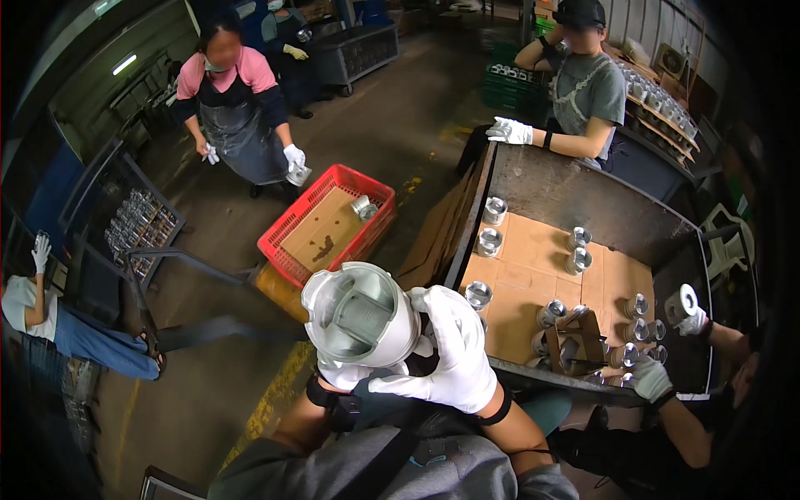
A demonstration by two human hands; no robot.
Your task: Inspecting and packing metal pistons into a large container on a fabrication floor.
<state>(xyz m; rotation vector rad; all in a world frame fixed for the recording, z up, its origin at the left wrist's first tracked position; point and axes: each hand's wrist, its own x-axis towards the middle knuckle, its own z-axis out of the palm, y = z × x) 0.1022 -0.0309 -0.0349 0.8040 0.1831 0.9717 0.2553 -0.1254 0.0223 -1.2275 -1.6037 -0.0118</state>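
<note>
A large silver piston is held up close in front of me, its hollow side facing me. My left hand, in a white glove, grips it from below; most of its fingers are hidden behind the piston. My right hand, also gloved in white, curls against the piston's right side, with fingers at its edge. Just beyond the piston stands a red plastic crate lined with cardboard, with silver pistons in its far right corner.
To the right, a metal bin lined with cardboard holds several pistons and a small cardboard box. Co-workers' gloved hands are at its rim and inside. Across the crate, a person holds a metal part. A wheeled rack stands left.
</note>
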